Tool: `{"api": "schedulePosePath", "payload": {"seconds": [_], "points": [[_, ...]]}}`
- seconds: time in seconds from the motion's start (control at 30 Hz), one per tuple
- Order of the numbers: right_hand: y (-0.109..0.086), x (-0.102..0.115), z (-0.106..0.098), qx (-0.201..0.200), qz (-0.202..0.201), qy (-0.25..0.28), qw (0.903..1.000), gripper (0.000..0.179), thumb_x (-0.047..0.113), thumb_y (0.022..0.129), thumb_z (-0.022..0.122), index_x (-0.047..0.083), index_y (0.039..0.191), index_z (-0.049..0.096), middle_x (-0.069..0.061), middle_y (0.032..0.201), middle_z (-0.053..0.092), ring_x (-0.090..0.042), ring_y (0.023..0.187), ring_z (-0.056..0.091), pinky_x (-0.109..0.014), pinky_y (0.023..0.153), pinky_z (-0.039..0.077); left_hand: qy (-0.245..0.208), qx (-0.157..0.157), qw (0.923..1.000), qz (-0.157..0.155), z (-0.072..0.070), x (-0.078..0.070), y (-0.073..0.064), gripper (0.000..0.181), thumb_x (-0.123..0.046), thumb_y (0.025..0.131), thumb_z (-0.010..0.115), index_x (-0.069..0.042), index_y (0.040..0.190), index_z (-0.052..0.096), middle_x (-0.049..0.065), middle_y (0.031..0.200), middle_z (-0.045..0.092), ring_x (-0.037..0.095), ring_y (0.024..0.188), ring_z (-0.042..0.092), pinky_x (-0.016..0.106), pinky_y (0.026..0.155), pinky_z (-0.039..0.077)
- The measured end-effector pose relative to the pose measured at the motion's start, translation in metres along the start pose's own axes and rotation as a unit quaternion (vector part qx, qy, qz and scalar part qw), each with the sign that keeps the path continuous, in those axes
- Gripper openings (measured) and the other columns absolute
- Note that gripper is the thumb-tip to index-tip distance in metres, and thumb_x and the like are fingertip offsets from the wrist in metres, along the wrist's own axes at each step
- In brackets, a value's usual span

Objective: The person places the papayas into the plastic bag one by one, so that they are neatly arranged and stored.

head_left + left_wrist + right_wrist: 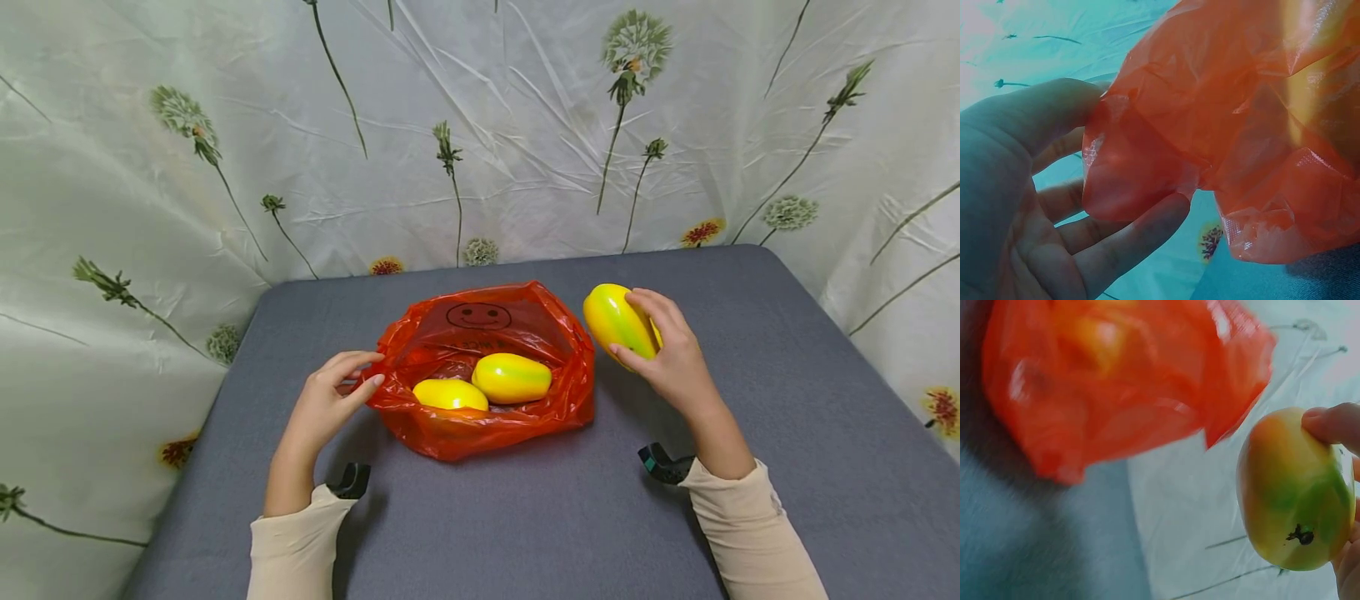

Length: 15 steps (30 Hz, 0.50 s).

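An orange-red plastic bag [480, 437] with a printed smiley face stands on the table, its mouth spread wide. Two yellow mangoes lie inside: one mango [450, 394] at the front left, another mango [512, 378] farther right. My left hand [330, 396] holds the bag's left edge between thumb and fingers; the left wrist view shows the thin plastic [1138, 162] between them. To the right of the bag, my right hand [671, 354] grips a third mango [617, 321], raised beside the rim. Its dark stem end and green patches show in the right wrist view.
A grey cloth-covered table [517, 525] spreads under the bag. Behind it and at both sides hangs a pale curtain [525, 108] with a dandelion print. Each wrist carries a small black device, such as the right wrist's camera [663, 465].
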State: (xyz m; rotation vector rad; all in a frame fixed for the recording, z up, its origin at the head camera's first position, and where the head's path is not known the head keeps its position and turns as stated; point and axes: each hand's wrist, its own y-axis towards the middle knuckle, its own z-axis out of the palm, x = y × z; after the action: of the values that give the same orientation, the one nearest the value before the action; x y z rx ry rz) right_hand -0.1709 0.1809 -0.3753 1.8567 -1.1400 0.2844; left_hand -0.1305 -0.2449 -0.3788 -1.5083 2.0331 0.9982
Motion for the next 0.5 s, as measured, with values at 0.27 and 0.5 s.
{"api": "schedulePosePath", "payload": {"seconds": [0.27, 0.5], "points": [[0.002, 0.028, 0.001, -0.007, -0.048, 0.035, 0.9982, 0.068, -0.007, 0.060, 0.079, 0.002, 0.122, 0.051, -0.012, 0.127, 0.044, -0.029, 0.115, 0.039, -0.028, 0.093, 0.032, -0.001, 0.001, 1.0000, -0.003, 0.000, 0.000, 0.000, 0.030, -0.022, 0.083, 0.066, -0.012, 0.111, 0.063, 0.004, 0.110, 0.057, 0.022, 0.088, 0.053, 0.042, 0.072, 0.050], [0.004, 0.048, 0.012, 0.026, -0.086, 0.062, 0.9940, 0.068, -0.006, 0.060, 0.079, 0.000, 0.121, 0.050, -0.013, 0.129, 0.043, -0.029, 0.115, 0.039, -0.025, 0.095, 0.030, 0.000, 0.001, 1.0000, -0.002, 0.001, 0.000, 0.000, 0.031, -0.023, 0.083, 0.066, -0.012, 0.111, 0.062, 0.003, 0.110, 0.057, 0.020, 0.087, 0.052, 0.041, 0.071, 0.050]]}}
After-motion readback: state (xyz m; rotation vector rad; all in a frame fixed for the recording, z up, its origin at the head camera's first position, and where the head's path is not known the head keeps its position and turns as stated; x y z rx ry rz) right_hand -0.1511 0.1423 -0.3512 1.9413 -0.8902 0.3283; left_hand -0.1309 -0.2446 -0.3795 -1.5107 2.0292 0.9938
